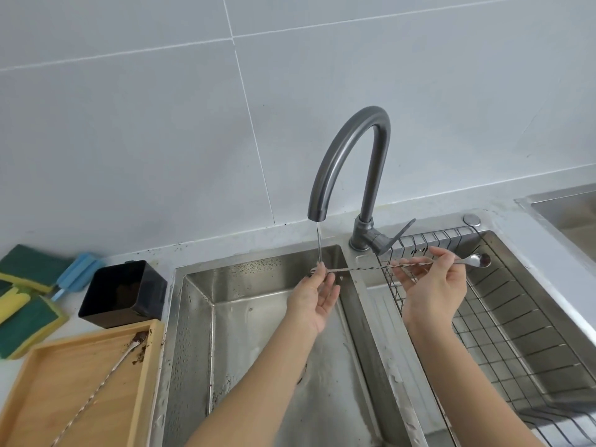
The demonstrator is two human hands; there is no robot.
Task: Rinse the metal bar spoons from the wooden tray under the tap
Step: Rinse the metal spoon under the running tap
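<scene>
Sink [193, 333] basins fill the middle, tap [351, 150] running thinly. Wooden tray [64, 382] at left holds one soiled spoon [106, 372]. Right hand [432, 285] pinches a bar spoon [364, 268] mid-handle; left hand [314, 295] pinches its fork tip under the stream, other fingers spread.

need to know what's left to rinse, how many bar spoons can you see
2: one bar spoon held level in both hands under the tap's stream, and a dirty bar spoon lying in the wooden tray. The tray's near end is cropped, so more may be hidden.
</scene>
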